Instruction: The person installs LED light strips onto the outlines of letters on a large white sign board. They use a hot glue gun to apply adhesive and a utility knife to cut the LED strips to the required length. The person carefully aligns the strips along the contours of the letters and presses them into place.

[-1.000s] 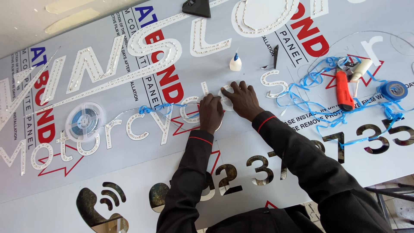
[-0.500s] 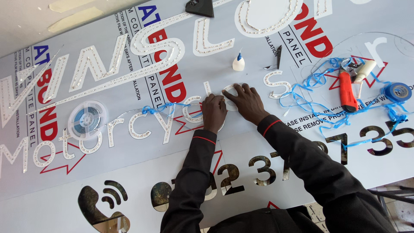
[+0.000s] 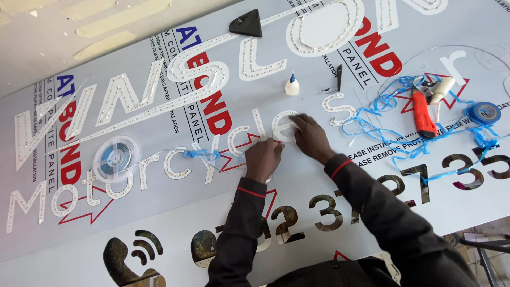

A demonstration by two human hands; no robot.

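- Large grey-white sign panel [image 3: 159, 234] with protective film, filling most of the view; cut-out letters and numerals across its face, darker surface showing through the numeral openings along the lower edge.
- Dark long sleeves [image 3: 372, 212] with thin red cuff stripes, reaching up from the bottom edge onto the panel.
- Tangle of blue plastic strips [image 3: 388, 114] spread over the right part of the panel, around the knife and the tape roll; small blue scrap [image 3: 199, 155] lying left of the hands.
- Right hand [image 3: 311, 138] flat on the panel, fingers spread, fingertips on the white studded cut-out letter [image 3: 284, 126] in the lower row of lettering; not clamped on anything.
- Left hand [image 3: 263, 158] just beside the right, slightly apart from it, fingers curled down against the panel below the same letter; grip on anything impossible to tell.
- Clear round spool with blue core [image 3: 114, 158], well to the left, resting on the panel.
- Red utility knife [image 3: 422, 112] on the right, amid the blue strips.
- Black triangular piece [image 3: 247, 24] near the top edge.
- Blue tape roll [image 3: 483, 112] at far right.
- Small white glue bottle with blue tip [image 3: 291, 86], upright, near above the hands.
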